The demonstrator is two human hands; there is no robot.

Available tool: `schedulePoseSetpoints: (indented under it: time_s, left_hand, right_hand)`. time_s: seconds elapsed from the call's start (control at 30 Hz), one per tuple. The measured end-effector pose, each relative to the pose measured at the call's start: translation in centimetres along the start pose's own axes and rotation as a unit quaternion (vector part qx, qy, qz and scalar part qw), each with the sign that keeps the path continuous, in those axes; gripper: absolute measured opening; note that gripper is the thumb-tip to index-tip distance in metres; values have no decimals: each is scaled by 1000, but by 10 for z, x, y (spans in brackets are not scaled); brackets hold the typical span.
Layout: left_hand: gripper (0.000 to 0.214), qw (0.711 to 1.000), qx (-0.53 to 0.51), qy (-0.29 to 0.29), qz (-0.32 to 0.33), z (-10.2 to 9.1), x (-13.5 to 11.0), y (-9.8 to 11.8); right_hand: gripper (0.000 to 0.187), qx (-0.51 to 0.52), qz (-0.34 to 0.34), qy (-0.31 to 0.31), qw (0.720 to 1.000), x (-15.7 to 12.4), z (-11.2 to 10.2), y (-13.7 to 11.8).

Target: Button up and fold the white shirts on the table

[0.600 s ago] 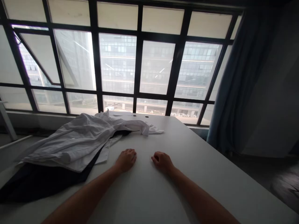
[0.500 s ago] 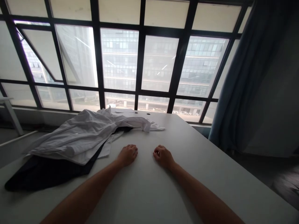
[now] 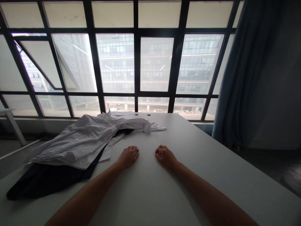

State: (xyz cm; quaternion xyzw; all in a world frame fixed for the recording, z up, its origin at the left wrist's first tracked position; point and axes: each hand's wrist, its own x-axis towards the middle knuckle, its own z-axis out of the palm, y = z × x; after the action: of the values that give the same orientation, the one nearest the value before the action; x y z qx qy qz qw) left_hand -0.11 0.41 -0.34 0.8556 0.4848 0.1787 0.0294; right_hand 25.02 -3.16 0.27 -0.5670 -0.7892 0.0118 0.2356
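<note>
Left hand (image 3: 128, 157) and right hand (image 3: 166, 157) lay empty on the bench (image 3: 150, 194), fingers (image 3: 134, 152) curled. The soft shirt (image 3: 77, 145) offered its sleeve (image 3: 134, 125) as the best hold.

A white bench (image 3: 199, 166) ran up to a black-framed window (image 3: 135, 62) (a hazy office block (image 3: 117, 62) filled the glass), with a blue-grey curtain (image 3: 237, 84) hanging at its right end.

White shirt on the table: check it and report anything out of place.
The white shirt lies crumpled and askew on the white table, one sleeve twisted across its far end, rather than laid flat. A dark garment sticks out unevenly from beneath it.
</note>
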Motion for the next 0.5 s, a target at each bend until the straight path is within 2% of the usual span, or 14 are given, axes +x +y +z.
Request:
schedulePoseSetpoints:
  time_s: [0.4, 0.5]
  left_hand:
    - [29, 1000, -10, -5, 25, -6, -2, -1]
    - [28, 1000, 12, -2, 15, -16, -1, -3]
  right_hand:
    - [19, -3, -1, 1, 1000, 0, 2, 1]
    - [20, -10, -2, -4, 1000, -1, 0, 1]
